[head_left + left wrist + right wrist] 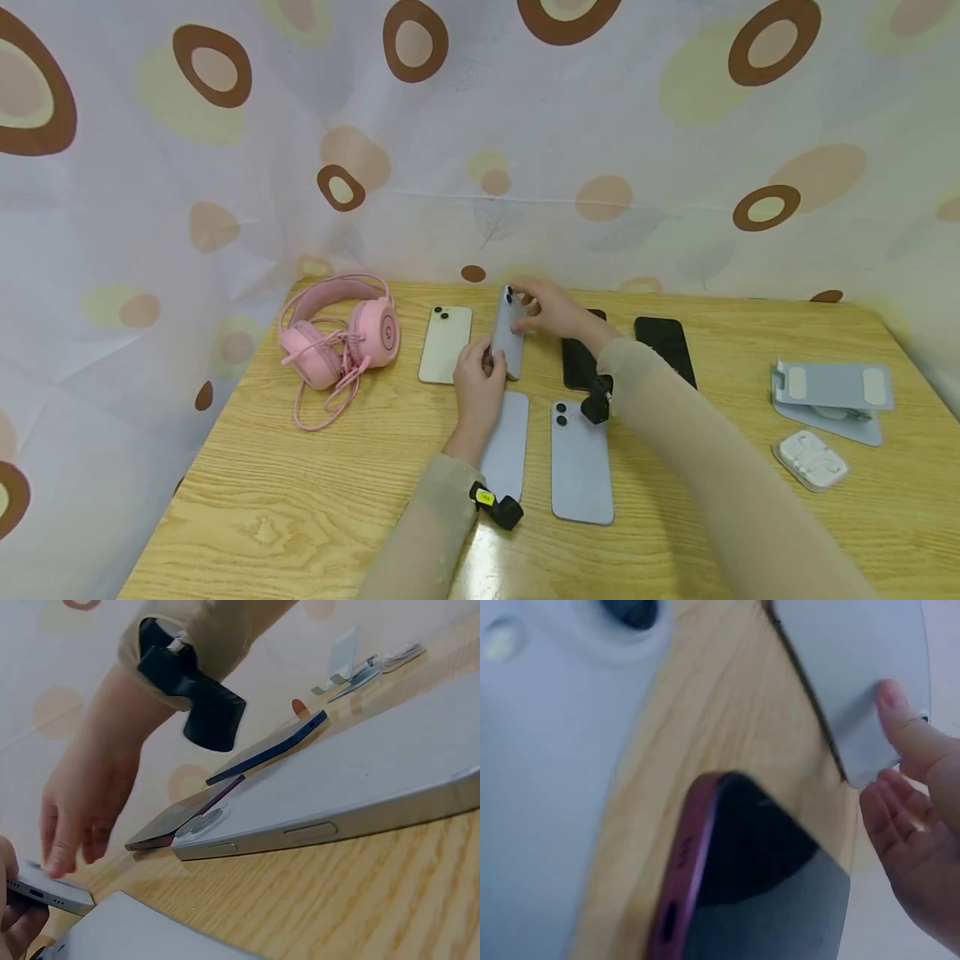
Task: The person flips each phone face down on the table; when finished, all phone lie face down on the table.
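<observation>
Near the back of the table a pale lavender phone (pixel 508 337) is held tilted up, its camera end raised. My left hand (pixel 480 383) grips it by the lower left edge. At the upper right of the same phone is my right hand (pixel 553 312); in the right wrist view its thumb (pixel 897 712) lies on the flat face and its fingers bend near the end edge. Under my left wrist lies a pale blue phone (pixel 510 442), partly covered. A second pale blue phone (pixel 581 475) with two lenses lies below my right wrist.
A cream phone (pixel 446 346) lies left of the hands, beside pink headphones (pixel 341 342) with a cable. Two dark phones (pixel 577 358), (pixel 666 346) lie behind my right forearm. Farther right are a folding metal stand (pixel 832 387) and boxed white earphones (pixel 812 460). A patterned curtain (pixel 480 167) hangs behind.
</observation>
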Available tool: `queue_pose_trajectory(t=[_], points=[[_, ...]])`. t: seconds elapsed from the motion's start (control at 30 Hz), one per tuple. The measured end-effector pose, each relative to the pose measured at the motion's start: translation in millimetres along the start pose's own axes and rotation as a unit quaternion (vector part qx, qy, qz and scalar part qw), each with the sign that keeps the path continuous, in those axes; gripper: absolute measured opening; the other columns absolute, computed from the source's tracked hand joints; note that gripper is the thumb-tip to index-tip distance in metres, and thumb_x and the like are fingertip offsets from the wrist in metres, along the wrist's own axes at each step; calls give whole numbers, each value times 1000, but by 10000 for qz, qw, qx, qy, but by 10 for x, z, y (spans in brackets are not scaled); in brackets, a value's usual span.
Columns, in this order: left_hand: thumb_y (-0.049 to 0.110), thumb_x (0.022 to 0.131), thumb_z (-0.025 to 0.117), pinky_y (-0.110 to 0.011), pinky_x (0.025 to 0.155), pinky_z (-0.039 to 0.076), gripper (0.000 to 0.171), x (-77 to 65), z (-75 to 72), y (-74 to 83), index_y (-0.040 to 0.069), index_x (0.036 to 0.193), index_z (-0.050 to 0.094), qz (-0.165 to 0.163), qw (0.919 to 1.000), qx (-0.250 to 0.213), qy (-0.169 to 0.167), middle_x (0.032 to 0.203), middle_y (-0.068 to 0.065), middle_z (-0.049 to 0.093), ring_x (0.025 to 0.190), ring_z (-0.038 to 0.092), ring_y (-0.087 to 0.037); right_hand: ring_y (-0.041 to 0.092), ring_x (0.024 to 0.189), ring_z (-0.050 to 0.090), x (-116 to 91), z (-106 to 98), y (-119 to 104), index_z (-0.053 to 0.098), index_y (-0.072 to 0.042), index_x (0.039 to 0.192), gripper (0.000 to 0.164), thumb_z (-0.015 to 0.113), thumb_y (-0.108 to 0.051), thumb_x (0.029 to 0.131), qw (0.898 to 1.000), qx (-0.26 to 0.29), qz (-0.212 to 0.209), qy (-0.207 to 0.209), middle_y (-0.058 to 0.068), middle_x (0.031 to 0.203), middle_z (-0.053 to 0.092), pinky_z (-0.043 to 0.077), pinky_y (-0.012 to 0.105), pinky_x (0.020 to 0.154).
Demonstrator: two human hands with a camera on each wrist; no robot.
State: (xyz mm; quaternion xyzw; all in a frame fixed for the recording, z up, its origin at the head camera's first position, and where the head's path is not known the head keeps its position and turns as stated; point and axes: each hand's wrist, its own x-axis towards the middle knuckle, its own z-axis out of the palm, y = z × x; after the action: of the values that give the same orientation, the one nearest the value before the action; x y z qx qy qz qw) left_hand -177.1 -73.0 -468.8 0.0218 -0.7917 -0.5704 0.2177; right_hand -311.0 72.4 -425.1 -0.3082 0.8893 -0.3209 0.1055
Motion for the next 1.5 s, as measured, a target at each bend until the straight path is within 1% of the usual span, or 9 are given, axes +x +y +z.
queue_pose_trajectory(t=[0.2,0.43,0.57,0.67,0.83,0.97,1.03,1.2,1.5], points=[[4,90,60,-22,62,47,21,9,-6,-12,-6,107,66,-82,9993,366,89,83,-7,55,73,52,-14,19,71,50,-149,48,52,40,12,138,83,78,-32,79,9948,-792,241,-597,8,83,59,42,31,65],[7,90,62,-23,62,45,23,33,-5,-5,-7,108,65,-281,9975,628,-142,83,-7,52,74,50,-16,15,64,50,-219,17,-35,37,11,139,81,78,-27,80,9921,-743,500,-876,4,78,58,40,27,60],[7,90,64,-23,64,44,24,44,7,-20,-7,108,65,-267,9953,907,-221,82,-6,51,76,49,-17,15,61,50,-234,-13,-61,54,5,117,53,78,-25,80,9917,-748,467,-933,3,74,59,40,26,57],[7,89,64,-25,64,44,23,48,8,-19,-7,107,65,-250,9936,1060,-291,82,-7,49,76,48,-18,14,61,51,-241,-28,-70,56,1,100,38,78,-23,80,9915,-719,511,-960,2,72,59,41,26,58],[8,91,63,-26,65,45,22,45,2,0,-8,106,64,-432,9916,1130,-462,87,-7,47,76,48,-18,13,61,53,-249,-45,-80,52,6,118,53,77,-22,81,9895,-660,725,-1057,1,74,61,43,25,59],[10,91,63,-26,65,45,23,33,6,6,-7,106,65,-503,9893,1261,-537,87,-7,46,76,48,-17,13,61,53,-254,-50,-86,58,7,106,42,77,-21,81,9887,-601,844,-1080,6,83,64,44,26,61],[10,91,64,-26,65,45,23,22,7,8,-7,107,66,-497,9888,1301,-544,87,-6,46,77,48,-17,14,60,53,-263,-50,-88,58,8,111,45,77,-20,82,9887,-513,878,-1103,10,86,64,44,26,61],[8,90,64,-26,66,45,24,-3,5,9,-9,107,66,-451,9886,1328,-548,88,-8,47,78,48,-18,14,61,55,-297,-49,-91,31,10,143,81,76,-18,82,9887,-342,902,-1147,7,79,62,45,26,58],[4,90,62,-26,67,47,24,-14,17,-8,-10,109,64,-538,9858,1469,-607,89,-8,46,79,50,-18,15,61,56,-310,-17,-81,29,9,145,81,75,-17,83,9890,-309,878,-1146,4,76,61,45,26,58]])
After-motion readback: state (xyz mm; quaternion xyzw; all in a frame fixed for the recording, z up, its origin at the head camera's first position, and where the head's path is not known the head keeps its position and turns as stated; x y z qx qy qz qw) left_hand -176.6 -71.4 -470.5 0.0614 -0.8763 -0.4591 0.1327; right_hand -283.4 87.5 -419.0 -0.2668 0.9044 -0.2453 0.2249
